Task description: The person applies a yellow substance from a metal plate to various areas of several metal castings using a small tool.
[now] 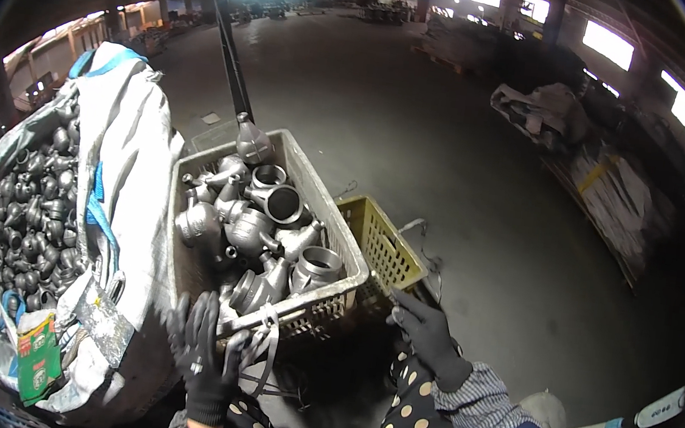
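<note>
Both my hands wear dark gloves. My left hand (205, 360) is raised palm up in front of the near end of a pale plastic crate (312, 180), fingers spread and holding nothing. A pale strap loop (267, 350) hangs from the crate's near rim, close to my left thumb. My right hand (430, 336) hovers right of the crate, near a yellow perforated basket (393, 254); its fingers stretch forward and left, and nothing shows in them. Inside the crate lie several grey metal castings, rounded housings with necks and round openings, among them a ring-mouthed casting (317, 271).
At left stands a big white woven bag (124, 144) with blue straps, full of small grey castings (34, 219). A green packet (40, 357) lies on its near edge. A dark pole (229, 55) rises behind the crate. Wrapped pallet loads (613, 200) stand at right.
</note>
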`<state>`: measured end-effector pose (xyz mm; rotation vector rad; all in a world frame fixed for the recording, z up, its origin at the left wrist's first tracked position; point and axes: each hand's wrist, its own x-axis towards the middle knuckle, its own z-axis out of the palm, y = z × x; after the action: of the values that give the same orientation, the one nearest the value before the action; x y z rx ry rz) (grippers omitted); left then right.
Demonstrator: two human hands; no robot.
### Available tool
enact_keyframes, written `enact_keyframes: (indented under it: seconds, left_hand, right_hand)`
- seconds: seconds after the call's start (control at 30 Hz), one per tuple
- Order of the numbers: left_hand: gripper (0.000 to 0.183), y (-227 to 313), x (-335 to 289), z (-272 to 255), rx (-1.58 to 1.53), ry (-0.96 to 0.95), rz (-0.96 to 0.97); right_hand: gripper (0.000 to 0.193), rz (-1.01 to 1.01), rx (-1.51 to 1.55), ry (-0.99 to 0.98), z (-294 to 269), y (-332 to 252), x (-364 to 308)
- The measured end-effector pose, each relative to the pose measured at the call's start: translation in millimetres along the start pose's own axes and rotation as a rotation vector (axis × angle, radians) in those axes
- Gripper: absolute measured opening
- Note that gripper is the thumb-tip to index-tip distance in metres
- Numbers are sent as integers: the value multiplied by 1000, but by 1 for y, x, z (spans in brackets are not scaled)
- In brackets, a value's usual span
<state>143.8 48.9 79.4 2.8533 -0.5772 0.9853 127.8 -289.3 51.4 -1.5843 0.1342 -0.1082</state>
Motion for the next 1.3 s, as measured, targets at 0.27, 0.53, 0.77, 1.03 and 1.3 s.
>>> enact_keyframes:
  seconds: [0.27,0.53,0.77,1.03,1.3]
  left_hand:
    - [41,6,0,39,-184,-22,-48]
    - [39,2,-11,39,-215,-38,-79]
    - [37,11,-5,40,-260,-24,-80]
    - [35,5,-9,36,-247,-2,-126]
    - [32,14,-6,38,-305,39,-129]
  right_hand:
    - [19,-22,63,96,59,80,17]
    - [29,241,80,-109,27,51,-11]
    - [33,-198,-90,36,45,106,7]
    - [42,338,352,-53,32,62,-6]
    - [29,404,554,-111,46,90,14]
